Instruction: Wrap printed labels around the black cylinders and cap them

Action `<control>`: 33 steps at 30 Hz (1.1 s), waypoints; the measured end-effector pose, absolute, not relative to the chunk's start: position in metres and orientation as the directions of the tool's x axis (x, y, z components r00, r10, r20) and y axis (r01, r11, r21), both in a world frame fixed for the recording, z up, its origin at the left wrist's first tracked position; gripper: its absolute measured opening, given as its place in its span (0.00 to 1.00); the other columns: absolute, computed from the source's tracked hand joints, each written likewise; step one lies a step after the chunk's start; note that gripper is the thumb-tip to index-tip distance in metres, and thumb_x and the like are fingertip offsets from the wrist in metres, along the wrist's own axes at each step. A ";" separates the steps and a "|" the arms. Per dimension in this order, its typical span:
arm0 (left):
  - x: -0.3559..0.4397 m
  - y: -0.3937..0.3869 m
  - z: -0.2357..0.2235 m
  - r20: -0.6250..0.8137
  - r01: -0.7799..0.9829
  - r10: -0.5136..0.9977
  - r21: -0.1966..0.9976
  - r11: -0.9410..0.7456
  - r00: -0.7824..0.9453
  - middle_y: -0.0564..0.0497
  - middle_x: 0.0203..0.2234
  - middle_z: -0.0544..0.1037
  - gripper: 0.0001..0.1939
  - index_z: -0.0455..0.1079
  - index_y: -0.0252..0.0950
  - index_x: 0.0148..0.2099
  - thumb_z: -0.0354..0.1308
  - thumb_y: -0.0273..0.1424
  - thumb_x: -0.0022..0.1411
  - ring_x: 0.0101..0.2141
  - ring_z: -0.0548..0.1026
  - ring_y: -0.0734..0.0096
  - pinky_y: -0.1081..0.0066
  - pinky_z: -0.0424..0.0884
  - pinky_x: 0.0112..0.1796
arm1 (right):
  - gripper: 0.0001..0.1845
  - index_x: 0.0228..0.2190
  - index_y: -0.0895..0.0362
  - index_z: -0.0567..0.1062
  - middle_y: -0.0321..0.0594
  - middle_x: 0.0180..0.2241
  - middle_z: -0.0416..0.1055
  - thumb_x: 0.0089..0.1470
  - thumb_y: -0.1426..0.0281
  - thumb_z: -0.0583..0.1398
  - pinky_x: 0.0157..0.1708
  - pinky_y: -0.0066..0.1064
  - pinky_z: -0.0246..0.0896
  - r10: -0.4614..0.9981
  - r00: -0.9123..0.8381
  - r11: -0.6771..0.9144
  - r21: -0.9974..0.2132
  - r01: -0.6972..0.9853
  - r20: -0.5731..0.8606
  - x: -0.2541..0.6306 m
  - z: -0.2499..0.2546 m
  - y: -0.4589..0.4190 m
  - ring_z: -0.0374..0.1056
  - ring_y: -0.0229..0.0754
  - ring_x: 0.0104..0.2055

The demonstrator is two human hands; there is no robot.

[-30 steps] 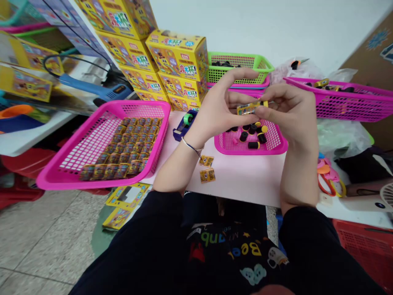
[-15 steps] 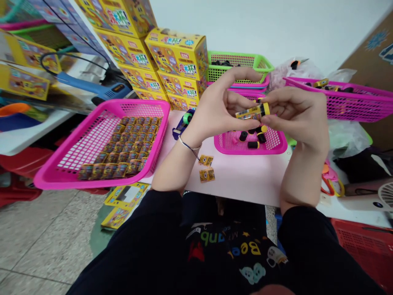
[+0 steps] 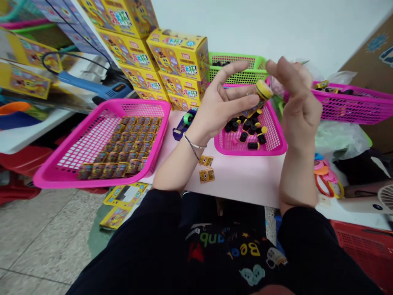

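Yellow-ended printed cylinder (image 3: pixel 264 89) pinched in our left hand (image 3: pixel 215 107); right hand (image 3: pixel 299 112) spread, empty. Likely light, stiff, slick: grip mid-barrel.

Right of centre, the cylinder (image 3: pixel 264 90) has a yellow end crossed by a dark band; below it, black pieces (image 3: pixel 253 145) with yellow tips show against a magenta lattice basket (image 3: pixel 251 152); at left, another basket (image 3: pixel 89 183) – magenta mesh too – frames wrapped pieces (image 3: pixel 123 157) printed yellow and dark; at upper left, yellow boxes (image 3: pixel 176 53) bear purple patches and multicoloured lettering.
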State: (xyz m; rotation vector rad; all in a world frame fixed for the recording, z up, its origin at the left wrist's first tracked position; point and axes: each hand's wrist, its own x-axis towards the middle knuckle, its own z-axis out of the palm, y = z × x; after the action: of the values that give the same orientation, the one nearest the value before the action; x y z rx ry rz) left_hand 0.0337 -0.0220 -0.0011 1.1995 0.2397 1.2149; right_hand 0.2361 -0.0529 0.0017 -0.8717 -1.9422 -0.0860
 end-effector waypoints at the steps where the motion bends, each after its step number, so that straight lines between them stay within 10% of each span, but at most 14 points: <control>1: 0.036 -0.023 0.000 0.431 -0.616 0.817 0.778 -0.121 0.384 0.58 0.36 0.88 0.26 0.66 0.43 0.58 0.70 0.22 0.63 0.40 0.88 0.72 0.73 0.82 0.46 | 0.34 0.68 0.32 0.70 0.30 0.68 0.75 0.71 0.39 0.45 0.80 0.58 0.52 0.491 -0.279 0.730 -0.215 0.649 0.825 0.231 0.002 -0.056 0.63 0.55 0.75; 6: 0.044 -0.022 0.000 0.384 -0.608 0.888 0.777 -0.161 0.255 0.61 0.33 0.84 0.27 0.63 0.41 0.59 0.67 0.18 0.63 0.41 0.88 0.73 0.72 0.81 0.52 | 0.31 0.65 0.45 0.68 0.50 0.63 0.72 0.64 0.56 0.66 0.71 0.65 0.62 0.443 -0.274 0.558 -0.023 0.830 0.854 0.205 -0.011 -0.054 0.67 0.63 0.68; 16: 0.041 -0.007 -0.011 0.288 -0.358 0.822 0.927 -0.110 0.491 0.62 0.31 0.77 0.36 0.63 0.39 0.66 0.69 0.19 0.58 0.30 0.81 0.79 0.78 0.75 0.34 | 0.29 0.57 0.43 0.73 0.41 0.55 0.81 0.53 0.70 0.68 0.70 0.58 0.63 0.326 -0.234 0.748 -0.098 0.657 0.916 0.190 -0.031 -0.035 0.74 0.57 0.60; 22: 0.036 -0.017 -0.005 0.364 -0.436 0.651 0.898 -0.055 0.666 0.65 0.17 0.67 0.15 0.70 0.37 0.41 0.68 0.24 0.52 0.18 0.68 0.82 0.78 0.63 0.22 | 0.24 0.51 0.39 0.78 0.36 0.52 0.83 0.52 0.63 0.70 0.71 0.58 0.65 0.461 -0.238 0.738 -0.220 0.638 0.855 0.191 -0.024 -0.045 0.74 0.60 0.62; 26: 0.033 -0.020 -0.005 0.366 -0.431 0.551 0.902 -0.012 0.750 0.63 0.15 0.64 0.17 0.62 0.39 0.29 0.70 0.29 0.52 0.17 0.64 0.82 0.77 0.60 0.20 | 0.23 0.48 0.39 0.81 0.36 0.53 0.84 0.51 0.52 0.74 0.72 0.57 0.65 0.573 -0.249 0.684 -0.289 0.670 0.781 0.196 -0.021 -0.049 0.73 0.60 0.65; 29: 0.031 -0.026 -0.005 0.336 -0.364 0.629 0.927 -0.090 0.701 0.62 0.18 0.65 0.13 0.70 0.40 0.41 0.69 0.26 0.55 0.20 0.67 0.79 0.74 0.63 0.24 | 0.25 0.47 0.38 0.82 0.33 0.49 0.86 0.48 0.47 0.76 0.76 0.61 0.57 0.522 -0.252 0.686 -0.226 0.691 0.815 0.201 -0.025 -0.045 0.76 0.59 0.59; 33: 0.032 -0.044 -0.003 0.433 -0.252 0.806 0.899 -0.358 0.402 0.59 0.30 0.75 0.35 0.67 0.46 0.63 0.71 0.22 0.57 0.31 0.72 0.75 0.71 0.69 0.35 | 0.24 0.45 0.35 0.84 0.27 0.44 0.87 0.48 0.42 0.75 0.80 0.66 0.45 0.416 -0.217 0.681 -0.145 0.718 0.883 0.205 -0.031 -0.043 0.80 0.55 0.50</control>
State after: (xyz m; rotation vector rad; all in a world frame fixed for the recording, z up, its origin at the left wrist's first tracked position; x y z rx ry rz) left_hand 0.0322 -0.0440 -0.0029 1.5599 0.5088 1.2049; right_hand 0.2048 -0.0432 -0.0306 -0.8945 -1.8478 -0.3614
